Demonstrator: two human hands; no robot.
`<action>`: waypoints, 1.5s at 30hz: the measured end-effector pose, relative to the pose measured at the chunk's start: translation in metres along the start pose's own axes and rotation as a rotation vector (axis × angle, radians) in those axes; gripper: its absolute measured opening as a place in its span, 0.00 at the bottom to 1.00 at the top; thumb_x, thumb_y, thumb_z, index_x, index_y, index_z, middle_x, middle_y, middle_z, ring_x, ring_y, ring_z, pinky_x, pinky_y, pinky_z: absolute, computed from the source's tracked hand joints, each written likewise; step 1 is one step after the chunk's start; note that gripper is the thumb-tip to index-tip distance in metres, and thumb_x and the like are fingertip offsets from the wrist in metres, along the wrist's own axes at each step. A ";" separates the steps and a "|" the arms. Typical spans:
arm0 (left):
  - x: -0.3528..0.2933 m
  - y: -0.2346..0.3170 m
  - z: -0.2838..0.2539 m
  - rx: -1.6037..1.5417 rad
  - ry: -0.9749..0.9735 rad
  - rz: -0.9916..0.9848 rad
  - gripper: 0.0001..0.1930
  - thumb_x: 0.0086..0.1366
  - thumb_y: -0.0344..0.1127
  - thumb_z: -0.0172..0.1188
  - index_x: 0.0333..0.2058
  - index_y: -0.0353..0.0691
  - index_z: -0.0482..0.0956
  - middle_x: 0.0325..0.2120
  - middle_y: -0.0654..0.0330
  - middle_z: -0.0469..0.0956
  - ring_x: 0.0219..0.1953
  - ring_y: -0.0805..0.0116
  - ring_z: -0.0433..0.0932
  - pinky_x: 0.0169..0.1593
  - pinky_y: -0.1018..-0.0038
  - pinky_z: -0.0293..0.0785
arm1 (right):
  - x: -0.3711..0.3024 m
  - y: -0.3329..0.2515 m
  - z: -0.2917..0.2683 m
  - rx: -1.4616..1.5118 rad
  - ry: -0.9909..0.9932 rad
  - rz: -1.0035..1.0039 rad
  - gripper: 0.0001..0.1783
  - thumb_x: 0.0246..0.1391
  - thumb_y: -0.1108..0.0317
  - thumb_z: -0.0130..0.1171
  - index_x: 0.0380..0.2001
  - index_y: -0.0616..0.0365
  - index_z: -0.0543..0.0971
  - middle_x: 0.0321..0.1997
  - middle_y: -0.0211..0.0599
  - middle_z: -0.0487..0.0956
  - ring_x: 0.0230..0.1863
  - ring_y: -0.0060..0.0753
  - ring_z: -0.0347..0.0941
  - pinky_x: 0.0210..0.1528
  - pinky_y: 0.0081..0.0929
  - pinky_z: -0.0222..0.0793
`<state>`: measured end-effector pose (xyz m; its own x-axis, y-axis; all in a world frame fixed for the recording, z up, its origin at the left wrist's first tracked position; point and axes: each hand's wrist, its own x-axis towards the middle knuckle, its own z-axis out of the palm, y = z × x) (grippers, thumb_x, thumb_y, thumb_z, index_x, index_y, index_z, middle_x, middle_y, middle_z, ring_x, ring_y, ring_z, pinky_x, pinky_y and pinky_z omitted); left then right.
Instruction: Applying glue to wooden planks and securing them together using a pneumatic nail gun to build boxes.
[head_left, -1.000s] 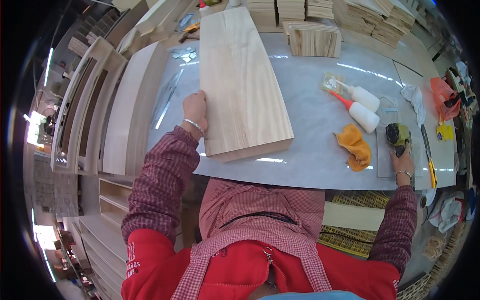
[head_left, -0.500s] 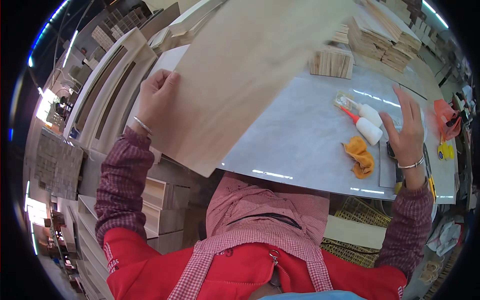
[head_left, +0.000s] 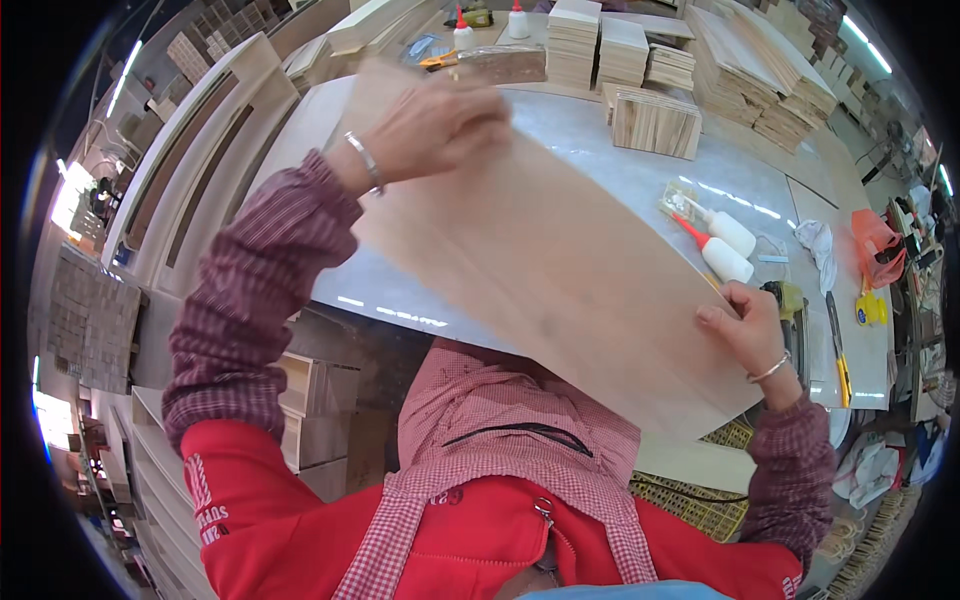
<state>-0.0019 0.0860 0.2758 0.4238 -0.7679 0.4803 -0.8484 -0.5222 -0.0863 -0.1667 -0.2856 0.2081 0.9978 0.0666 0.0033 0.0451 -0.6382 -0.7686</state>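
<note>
A thin, pale wooden board slants over the grey worktable, from the far left down to the near right, partly above my lap. My right hand grips its near right end, thumb on the upper face and fingers mostly beneath. Near the board's far left part is my left hand, with curled fingers smeared by motion. Whether it holds anything cannot be made out. Just beyond the right end lie two white glue bottles, one with a red nozzle and one with a white nozzle.
Stacked wooden pieces and long boards stand at the back. White-nozzled and red-capped bottles share the table. At right are a white cloth, a yellow-black cutter, yellow tape and a red bag. Pale frames lean at left.
The board has swung down and across to the right. My right hand, open and empty before, now grips its end. My left hand moved from the left edge toward the far side. The orange cloth is now hidden.
</note>
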 end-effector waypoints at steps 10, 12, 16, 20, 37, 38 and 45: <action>-0.065 0.014 0.099 -0.079 0.214 -0.383 0.18 0.57 0.34 0.59 0.47 0.40 0.72 0.47 0.58 0.72 0.48 0.58 0.70 0.52 0.68 0.68 | 0.087 0.040 0.109 0.456 0.245 0.331 0.19 0.47 0.62 0.62 0.12 0.59 0.68 0.13 0.23 0.62 0.16 0.19 0.54 0.19 0.22 0.55; -0.078 0.016 0.116 -0.085 0.171 -0.426 0.19 0.57 0.34 0.60 0.47 0.40 0.72 0.47 0.57 0.72 0.47 0.58 0.70 0.51 0.68 0.68 | 0.109 0.052 0.133 0.528 0.263 0.366 0.19 0.47 0.61 0.62 0.13 0.61 0.69 0.12 0.24 0.63 0.16 0.20 0.55 0.19 0.22 0.57; -0.086 0.018 0.137 -0.175 0.111 -0.518 0.18 0.57 0.34 0.59 0.47 0.39 0.72 0.47 0.57 0.72 0.47 0.58 0.70 0.51 0.69 0.68 | 0.134 0.055 0.160 0.633 0.210 0.453 0.16 0.50 0.63 0.60 0.16 0.61 0.73 0.16 0.28 0.70 0.17 0.20 0.62 0.21 0.19 0.61; -0.053 0.014 0.151 -0.365 0.084 -0.626 0.18 0.60 0.34 0.58 0.49 0.39 0.71 0.48 0.58 0.72 0.48 0.61 0.71 0.53 0.69 0.68 | 0.152 0.060 0.180 0.671 0.189 0.489 0.14 0.50 0.63 0.60 0.19 0.63 0.76 0.16 0.29 0.71 0.18 0.22 0.63 0.23 0.21 0.63; 0.142 -0.026 0.318 -0.903 0.095 -1.113 0.29 0.54 0.37 0.59 0.52 0.23 0.67 0.48 0.45 0.72 0.46 0.59 0.73 0.49 0.73 0.70 | 0.317 0.198 0.024 -0.016 0.416 0.315 0.27 0.44 0.58 0.58 0.48 0.59 0.76 0.42 0.42 0.80 0.42 0.41 0.75 0.46 0.30 0.70; 0.148 -0.028 0.323 -0.909 0.100 -1.126 0.28 0.54 0.37 0.58 0.51 0.23 0.68 0.48 0.45 0.72 0.45 0.58 0.73 0.48 0.72 0.71 | 0.329 0.204 0.020 -0.041 0.470 0.328 0.28 0.43 0.59 0.58 0.49 0.60 0.75 0.43 0.43 0.79 0.43 0.42 0.75 0.48 0.30 0.70; 0.169 -0.022 0.339 -0.979 0.099 -1.141 0.25 0.53 0.35 0.56 0.47 0.25 0.71 0.43 0.46 0.76 0.40 0.57 0.75 0.44 0.70 0.73 | 0.368 0.226 0.022 -0.133 0.551 0.381 0.30 0.42 0.63 0.56 0.51 0.64 0.73 0.51 0.47 0.76 0.50 0.43 0.73 0.53 0.29 0.68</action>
<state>0.1959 -0.1587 0.0629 0.9949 -0.0837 -0.0560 0.0256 -0.3272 0.9446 0.2094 -0.3886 0.0220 0.8230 -0.5591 0.1005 -0.3437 -0.6310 -0.6955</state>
